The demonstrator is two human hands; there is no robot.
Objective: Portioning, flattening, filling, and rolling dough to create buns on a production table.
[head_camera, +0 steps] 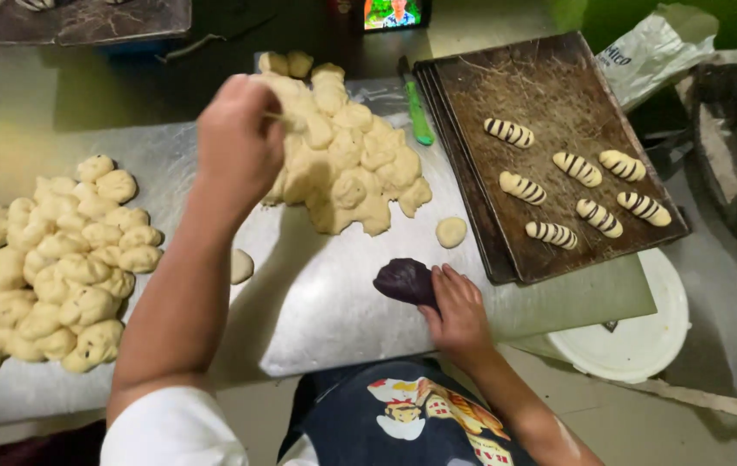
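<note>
My left hand [239,142] reaches forward to a heap of pale dough pieces [347,155] in the middle of the metal table [334,302], its fingers pinched on dough at the heap's left edge. My right hand [457,311] rests near the table's front edge, fingertips on a flattened lump of dark purple dough [406,280]. Two small pale dough balls lie loose: one [451,231] right of the heap, one [240,266] beside my left forearm.
A larger pile of pale dough balls [44,267] fills the table's left side. A dark baking tray [550,155] at right holds several striped dough rolls. A green-handled knife [417,108] lies by the tray. A white bucket [636,336] stands below the table's right corner.
</note>
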